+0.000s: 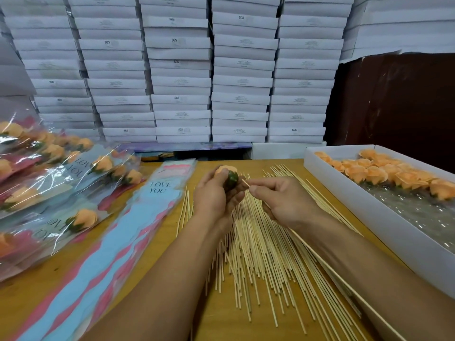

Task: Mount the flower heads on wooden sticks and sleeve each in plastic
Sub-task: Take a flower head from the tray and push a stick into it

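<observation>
A flower head (226, 175), orange with a green base, sits in the left hand (214, 195), whose fingers are curled around it above the middle of the table (157, 244). The right hand (283, 200) pinches a stick (320, 257) near its tip, thumb against forefinger; the tip points at the green base, just short of it or touching, I cannot tell which. The rest of the stick runs back along the right forearm toward the near edge.

On the right a white tray (349, 205) lies at an angle, its near wall just beside the right arm. More orange heads (384, 172) crowd its far end; the near part shows only a shiny clear liner. Loose sticks (256, 247) fan out under both hands and cover most of the middle of the table, reaching up to the tray wall.

Left of them lies a stack of empty sleeves (138, 230), blue and pink, printed LOVE YOU. Farther left, finished sleeved flowers (56, 173) are heaped to the left edge. Bare wood shows only in a strip between the sleeves and the sticks and at the near edge. White boxes (182, 70) are stacked high behind the table.
</observation>
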